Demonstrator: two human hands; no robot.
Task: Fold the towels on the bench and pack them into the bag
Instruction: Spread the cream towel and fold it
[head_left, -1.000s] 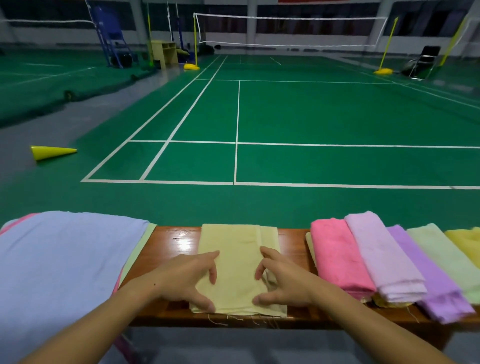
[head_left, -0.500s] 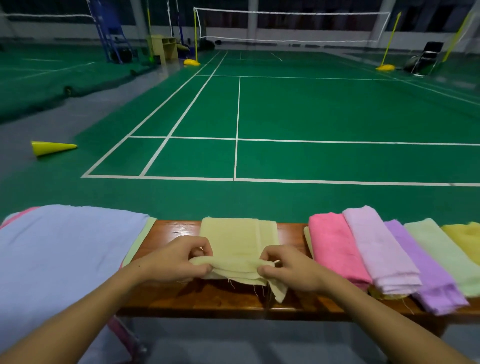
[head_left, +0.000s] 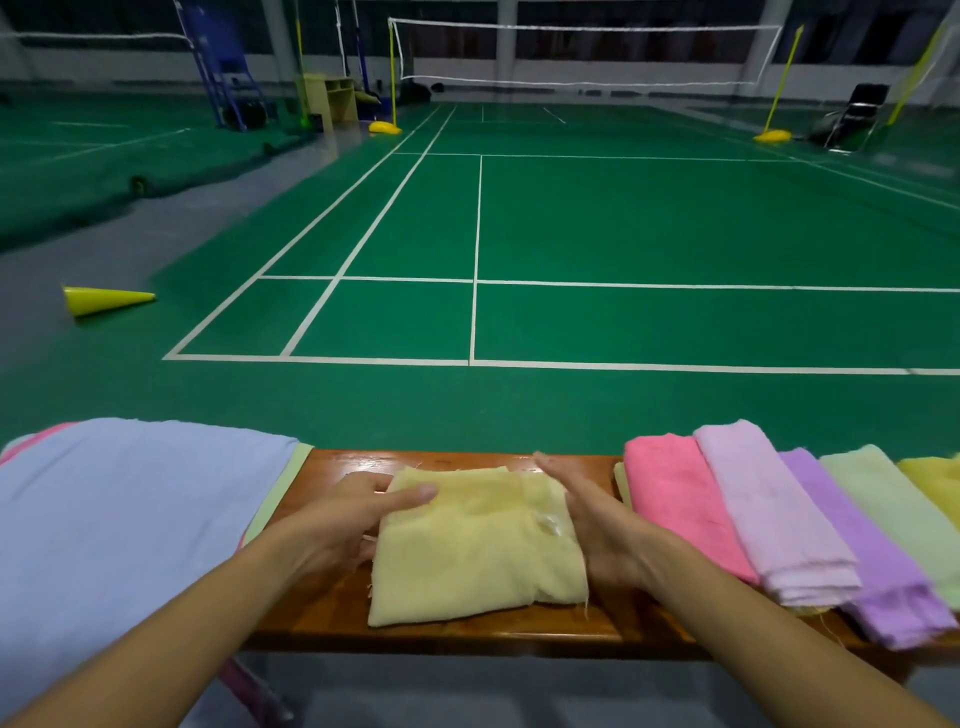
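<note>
A folded yellow towel (head_left: 475, 545) lies mid-table (head_left: 467, 631), flanked by the left hand (head_left: 343, 525) and right hand (head_left: 597, 525), fingers straight. Folded towels (head_left: 769, 519) are stacked right; unfolded towels (head_left: 130, 519) remain left. No bag is seen.

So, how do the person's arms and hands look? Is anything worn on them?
Both forearms are bare up to the frame edge: no sleeves show. The left hand and the right hand wear no gloves, and no rings, watch or bracelets are visible.

Yellow towel (head_left: 475, 540) now folded over; both hands apparently flank it.
</note>
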